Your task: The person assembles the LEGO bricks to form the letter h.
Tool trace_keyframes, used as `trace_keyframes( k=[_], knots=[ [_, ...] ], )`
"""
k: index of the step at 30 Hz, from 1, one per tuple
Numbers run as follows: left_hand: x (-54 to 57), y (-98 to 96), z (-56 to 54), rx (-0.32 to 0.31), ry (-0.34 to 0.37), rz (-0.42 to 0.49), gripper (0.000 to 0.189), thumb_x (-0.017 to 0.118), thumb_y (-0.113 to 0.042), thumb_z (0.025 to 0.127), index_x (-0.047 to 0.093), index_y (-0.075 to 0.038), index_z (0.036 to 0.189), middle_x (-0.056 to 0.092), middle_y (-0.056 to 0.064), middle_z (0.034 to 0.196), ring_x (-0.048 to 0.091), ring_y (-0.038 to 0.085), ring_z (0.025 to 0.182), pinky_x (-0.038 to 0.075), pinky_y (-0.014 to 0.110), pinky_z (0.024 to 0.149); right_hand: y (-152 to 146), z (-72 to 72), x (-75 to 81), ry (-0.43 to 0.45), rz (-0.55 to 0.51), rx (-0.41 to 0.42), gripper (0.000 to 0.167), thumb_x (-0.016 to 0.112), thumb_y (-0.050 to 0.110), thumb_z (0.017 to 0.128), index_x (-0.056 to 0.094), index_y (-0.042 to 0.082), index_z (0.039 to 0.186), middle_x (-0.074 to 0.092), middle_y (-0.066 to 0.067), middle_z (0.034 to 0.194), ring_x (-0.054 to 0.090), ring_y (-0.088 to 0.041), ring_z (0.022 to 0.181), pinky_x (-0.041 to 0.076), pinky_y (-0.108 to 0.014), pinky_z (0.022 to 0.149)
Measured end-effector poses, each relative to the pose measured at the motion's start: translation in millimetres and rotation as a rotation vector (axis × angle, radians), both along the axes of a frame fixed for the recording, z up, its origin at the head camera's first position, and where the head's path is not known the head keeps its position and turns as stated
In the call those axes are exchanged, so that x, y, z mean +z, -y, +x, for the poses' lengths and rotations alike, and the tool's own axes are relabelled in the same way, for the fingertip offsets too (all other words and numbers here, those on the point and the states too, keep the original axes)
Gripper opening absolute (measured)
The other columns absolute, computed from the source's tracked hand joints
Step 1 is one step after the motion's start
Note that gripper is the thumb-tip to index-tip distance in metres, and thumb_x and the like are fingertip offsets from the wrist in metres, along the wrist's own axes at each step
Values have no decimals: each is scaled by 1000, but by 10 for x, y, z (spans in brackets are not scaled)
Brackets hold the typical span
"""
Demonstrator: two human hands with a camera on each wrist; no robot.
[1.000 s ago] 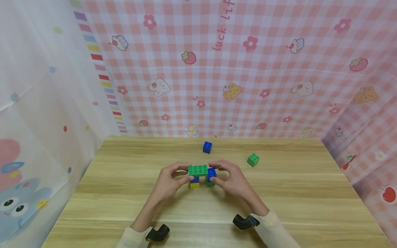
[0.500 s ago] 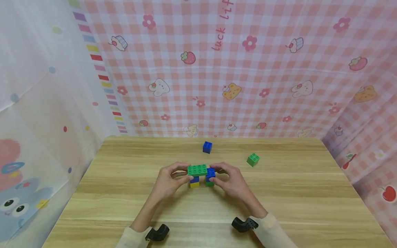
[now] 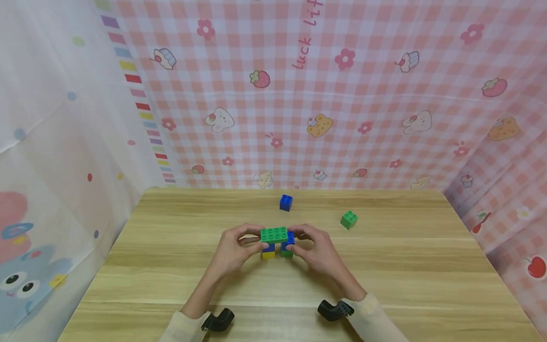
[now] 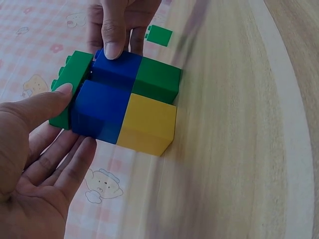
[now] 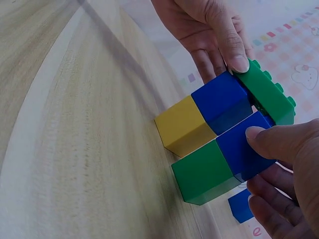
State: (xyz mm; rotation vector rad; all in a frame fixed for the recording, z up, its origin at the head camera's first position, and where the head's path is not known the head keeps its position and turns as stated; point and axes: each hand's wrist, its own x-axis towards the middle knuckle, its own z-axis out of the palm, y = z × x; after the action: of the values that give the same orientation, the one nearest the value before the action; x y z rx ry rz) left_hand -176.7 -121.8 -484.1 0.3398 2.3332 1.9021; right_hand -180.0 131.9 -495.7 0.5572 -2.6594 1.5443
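My left hand (image 3: 237, 249) pinches a long green toy brick (image 3: 273, 235) by its left end, thumb on the near side. Under that end stands a stack of a blue brick (image 4: 102, 107) on a yellow brick (image 4: 147, 122). My right hand (image 3: 318, 249) grips the upper blue brick (image 5: 246, 144) of a second stack, which has a green brick (image 5: 207, 172) at its base. Only a narrow gap separates the two stacks. The long brick's right end overlaps part of the right stack's top in the head view; a slim gap shows between them in the left wrist view.
A loose blue brick (image 3: 286, 203) lies behind the hands towards the table's back edge. Farther right is a small green brick (image 3: 349, 220). The wooden table (image 3: 384, 266) ends at a checked cloth (image 3: 367, 152) hung behind it.
My right hand has slid its stack slightly left, narrowing the gap to the other stack. The long green brick now covers more of the right stack's top. My left hand has barely moved.
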Motion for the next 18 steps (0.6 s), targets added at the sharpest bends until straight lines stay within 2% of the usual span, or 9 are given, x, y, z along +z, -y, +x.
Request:
trace_keyframes(
  k=[9,18],
  knots=[
    [11,6,-3,-21,1,7,38,83,-6,85,71,-9,121,70,14,124,70,36,117,61,26,92,9,1,5,13,3,-3,38,80,11,90,69,16,126,72,-2,123,67,-24,112,57,-49,102],
    [17,14,-11,-28,15,14,37,82,-4,85,71,-8,120,69,14,125,70,34,117,61,26,92,-3,3,26,30,10,9,39,80,12,90,69,16,127,72,-2,123,67,-27,113,56,-51,104]
  ],
)
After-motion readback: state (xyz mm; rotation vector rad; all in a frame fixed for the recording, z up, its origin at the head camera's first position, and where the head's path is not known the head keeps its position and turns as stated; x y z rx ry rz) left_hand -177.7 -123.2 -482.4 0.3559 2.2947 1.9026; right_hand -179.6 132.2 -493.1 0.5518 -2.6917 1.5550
